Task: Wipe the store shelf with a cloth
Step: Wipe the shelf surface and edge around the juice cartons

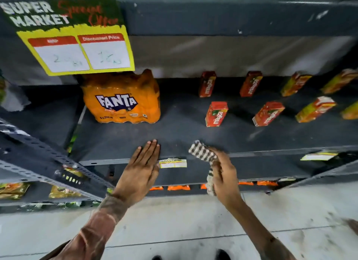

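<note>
A: Left side?
B: Fanta pack (124, 102) at 10 o'clock on the dark shelf (184, 135), under a yellow offer sign (77, 46). Left hand (142, 165) flat, fingers spread, holding nothing, palm over the shelf's front lip.
A: And right?
B: Right hand (222, 170) at 5 o'clock of centre, clenched around a checked cloth (203, 153); the cloth's top end reaches the front edge. Maaza cartons (216, 114) stand in rows at 2 o'clock, well apart.
</note>
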